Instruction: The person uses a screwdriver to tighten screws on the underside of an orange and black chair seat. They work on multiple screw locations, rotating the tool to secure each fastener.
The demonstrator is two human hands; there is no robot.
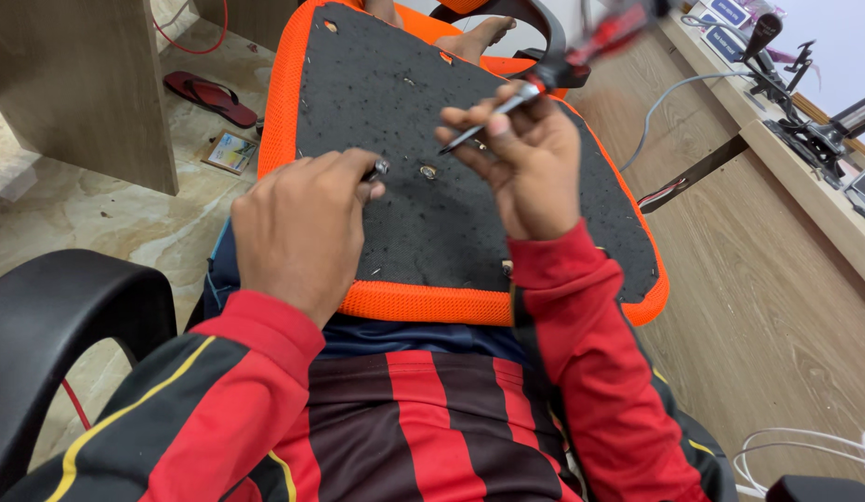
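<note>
Your right hand grips a screwdriver over the seat, while your left hand pinches a bolt.

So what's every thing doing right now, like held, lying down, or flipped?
Seat cushion: flipped, black underside up, on the lap.
Screwdriver: held in right hand, tip pointing down at the cushion.
Bolt: pinched by left hand.
Sandal: lying on floor.
</note>
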